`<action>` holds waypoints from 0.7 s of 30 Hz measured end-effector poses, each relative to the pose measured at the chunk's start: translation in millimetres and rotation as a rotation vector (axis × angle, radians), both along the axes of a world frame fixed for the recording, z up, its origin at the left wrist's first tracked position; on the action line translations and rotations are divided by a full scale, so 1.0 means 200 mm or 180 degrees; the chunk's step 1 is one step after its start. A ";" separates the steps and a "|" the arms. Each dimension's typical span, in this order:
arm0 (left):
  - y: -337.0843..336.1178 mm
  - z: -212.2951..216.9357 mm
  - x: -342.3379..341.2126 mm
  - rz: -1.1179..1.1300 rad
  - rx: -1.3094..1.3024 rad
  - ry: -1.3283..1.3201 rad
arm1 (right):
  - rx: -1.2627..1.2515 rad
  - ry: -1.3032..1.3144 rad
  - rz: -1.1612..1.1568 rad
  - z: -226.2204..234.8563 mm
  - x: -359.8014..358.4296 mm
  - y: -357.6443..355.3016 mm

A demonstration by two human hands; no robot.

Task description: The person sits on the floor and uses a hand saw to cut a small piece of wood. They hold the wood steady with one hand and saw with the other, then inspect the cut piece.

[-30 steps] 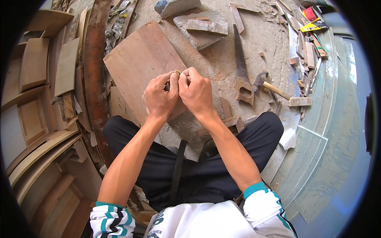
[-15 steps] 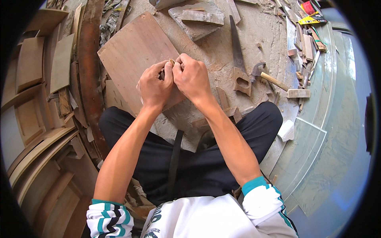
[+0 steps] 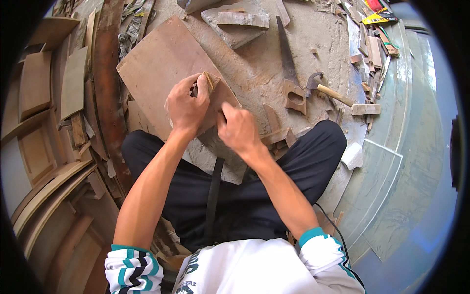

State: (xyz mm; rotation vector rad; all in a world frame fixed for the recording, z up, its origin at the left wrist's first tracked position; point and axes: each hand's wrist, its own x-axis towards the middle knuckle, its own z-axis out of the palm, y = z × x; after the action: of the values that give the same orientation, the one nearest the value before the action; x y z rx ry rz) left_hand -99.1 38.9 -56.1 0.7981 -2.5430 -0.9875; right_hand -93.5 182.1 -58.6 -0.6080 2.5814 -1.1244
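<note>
I sit cross-legged on a dusty floor. My left hand (image 3: pixel 186 104) is closed on a small thin wooden piece (image 3: pixel 211 80) that sticks up past my fingertips, over a brown plywood board (image 3: pixel 159 63) lying in front of my knees. My right hand (image 3: pixel 239 129) sits lower and to the right, apart from the left, fingers curled; whether it holds anything is hidden. Small wood offcuts (image 3: pixel 275 137) lie just right of that hand, by my knee.
A handsaw (image 3: pixel 289 73) and a hammer (image 3: pixel 327 89) lie on the floor to the right. Flat stone slabs (image 3: pixel 235 24) sit farther ahead. Curved wooden panels (image 3: pixel 39 147) stack at the left. Wood scraps (image 3: pixel 367 49) and glass sheets (image 3: pixel 387 176) are at the right.
My two hands were pressed together over the board's edge; now the right hand has pulled back toward me and the left keeps the small wooden piece.
</note>
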 end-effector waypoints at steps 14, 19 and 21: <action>0.01 0.02 0.00 0.0029 0.0152 0.0004 | -0.0419 0.0378 -0.0271 0.05 -0.32 -0.17; 0.00 0.04 0.00 -0.0011 0.0157 -0.0062 | -0.0365 0.0513 -0.0110 0.06 -0.33 -0.19; 0.00 0.03 0.01 -0.0025 0.0150 -0.0130 | -0.0263 0.0616 0.0052 0.07 -0.33 -0.18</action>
State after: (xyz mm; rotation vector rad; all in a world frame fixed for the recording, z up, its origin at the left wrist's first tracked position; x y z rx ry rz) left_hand -97.6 38.3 -49.2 0.8301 -2.5680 -1.0474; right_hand -159.2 145.1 -44.9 -0.7917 2.6949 -1.2276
